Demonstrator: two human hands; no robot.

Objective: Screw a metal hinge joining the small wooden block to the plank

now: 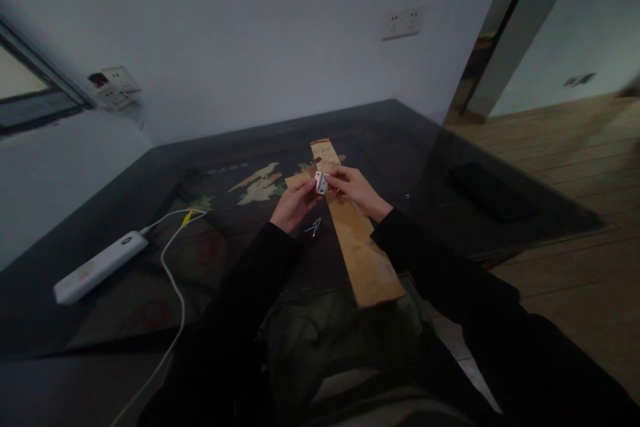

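Observation:
My left hand (295, 207) and my right hand (356, 190) meet over the table, fingers closed on a small shiny whitish piece (321, 182) with dark spots like holes. It looks like a small hinge, though its exact kind is too small to tell. Beneath my hands a long flat wooden board (363, 257) stretches toward me, its near end at the table's front edge. A short wooden strip (296, 179) shows beside the board, partly hidden by my left hand. Several thin silvery screws or nails (314, 227) lie on the dark tabletop just left of the board.
The dark glossy table (420, 147) has a printed bird and flower pattern. On its left lies a white power bank (100, 267) with a white cable (173, 273) running off toward me. A dark flat object (487, 190) rests at the right. A wall stands behind.

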